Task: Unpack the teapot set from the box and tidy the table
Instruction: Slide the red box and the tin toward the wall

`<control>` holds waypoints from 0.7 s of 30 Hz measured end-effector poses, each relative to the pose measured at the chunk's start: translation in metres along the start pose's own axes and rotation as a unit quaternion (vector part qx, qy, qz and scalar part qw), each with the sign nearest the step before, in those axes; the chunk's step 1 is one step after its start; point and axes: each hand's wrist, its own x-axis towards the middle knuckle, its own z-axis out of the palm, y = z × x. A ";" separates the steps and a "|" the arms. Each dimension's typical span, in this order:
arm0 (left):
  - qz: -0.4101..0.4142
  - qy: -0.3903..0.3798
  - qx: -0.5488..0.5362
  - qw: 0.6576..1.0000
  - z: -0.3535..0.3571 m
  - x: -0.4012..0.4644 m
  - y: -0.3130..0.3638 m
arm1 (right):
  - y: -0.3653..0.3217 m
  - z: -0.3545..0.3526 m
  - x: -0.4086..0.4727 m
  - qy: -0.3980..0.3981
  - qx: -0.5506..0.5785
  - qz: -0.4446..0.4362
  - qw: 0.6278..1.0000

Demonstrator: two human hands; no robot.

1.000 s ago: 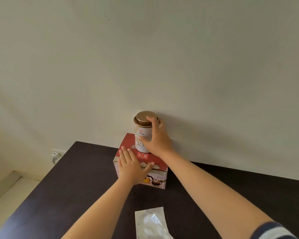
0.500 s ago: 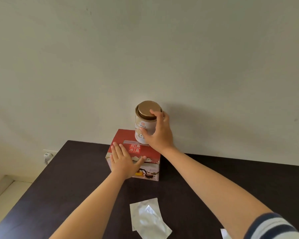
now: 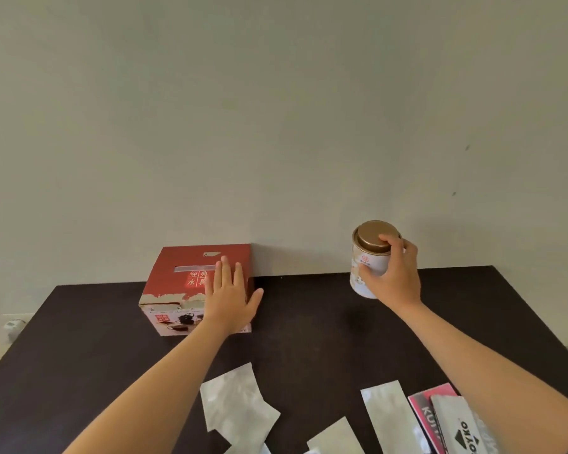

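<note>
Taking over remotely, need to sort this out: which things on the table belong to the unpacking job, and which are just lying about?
Job:
red box, left hand flat on it
tin, held in right hand

Lying about:
silver pouches
pink and grey packets

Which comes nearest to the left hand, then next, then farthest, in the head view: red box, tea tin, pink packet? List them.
1. red box: directly under the left hand, which rests on it.
2. tea tin: off to the right, held in the right hand.
3. pink packet: near edge, far right.
</note>
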 end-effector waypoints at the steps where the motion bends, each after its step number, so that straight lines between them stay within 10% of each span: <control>1: 0.008 0.002 0.013 1.000 0.002 0.003 0.004 | 0.014 -0.006 0.000 0.008 -0.010 0.021 1.000; 8: -0.004 0.041 0.050 0.998 0.024 0.012 0.010 | 0.081 -0.023 0.012 0.091 -0.026 0.194 0.977; 21: -0.005 0.098 0.037 0.994 0.034 0.015 0.010 | 0.130 -0.014 0.028 0.070 -0.055 0.195 0.977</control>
